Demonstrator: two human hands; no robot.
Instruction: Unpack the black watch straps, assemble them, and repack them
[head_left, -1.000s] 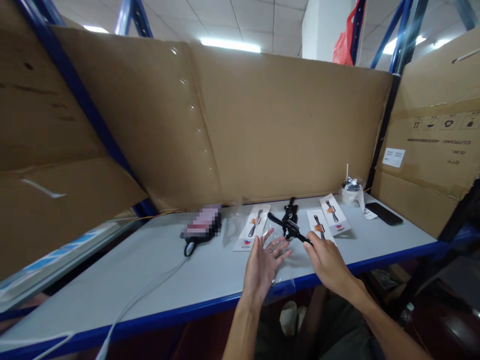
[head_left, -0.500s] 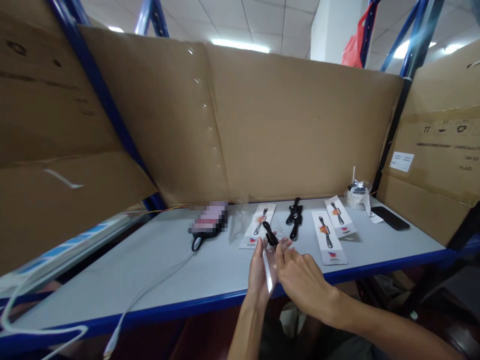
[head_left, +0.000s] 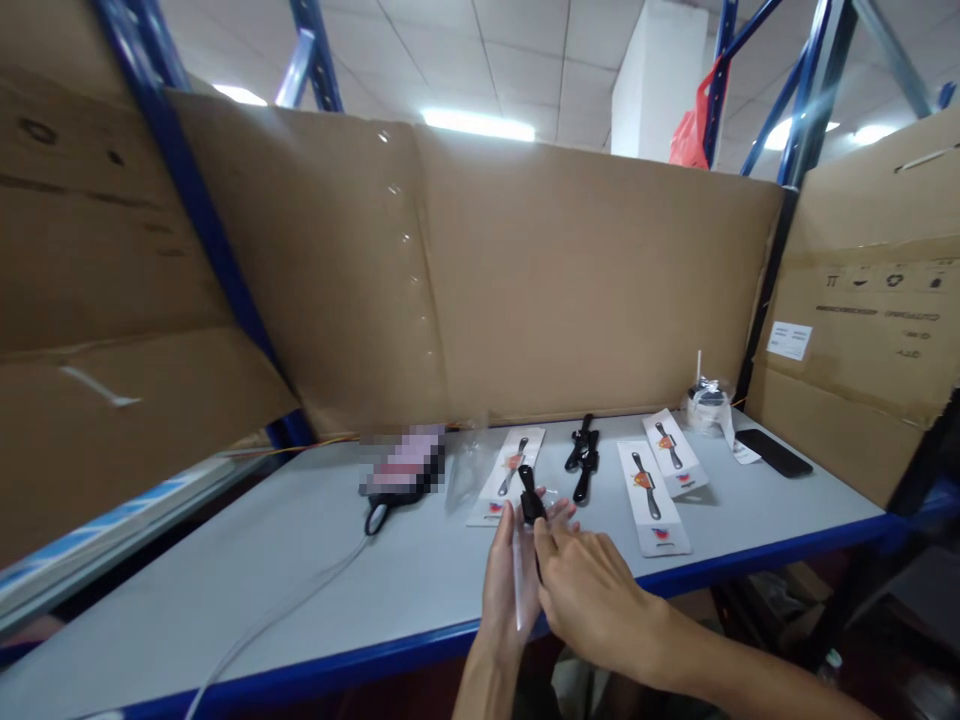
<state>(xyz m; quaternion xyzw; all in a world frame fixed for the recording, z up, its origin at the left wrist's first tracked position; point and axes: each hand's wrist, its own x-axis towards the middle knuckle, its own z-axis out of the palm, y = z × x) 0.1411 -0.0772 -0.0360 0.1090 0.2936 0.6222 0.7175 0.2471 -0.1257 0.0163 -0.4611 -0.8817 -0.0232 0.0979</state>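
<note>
My left hand (head_left: 501, 580) is closed around a clear plastic bag (head_left: 519, 590), keeping it upright above the table's front edge. In my right hand (head_left: 596, 585), the fingertips pinch a black two-handled tool (head_left: 529, 498), which looks like a spokeshave. The tool stands nearly upright over the bag; how far its lower end is inside, I cannot tell, since my fingers cover it. Behind my hands lies a printed card (head_left: 517, 462) with a picture of such a tool. More black spokeshaves (head_left: 586, 465) lie together to its right.
Two more printed cards, a near one (head_left: 651, 505) and a far one (head_left: 675, 455), overlap at the right. Beyond are a wrapped cup (head_left: 706, 405) and a black phone (head_left: 772, 452). At left a pixelated device (head_left: 405, 465) trails a white cable (head_left: 277, 610). Cardboard walls (head_left: 600, 290) enclose the table.
The camera has tilted up slightly, so the table sits lower in view. The black tool has turned more upright between my hands, and my right fingers stay on it.
</note>
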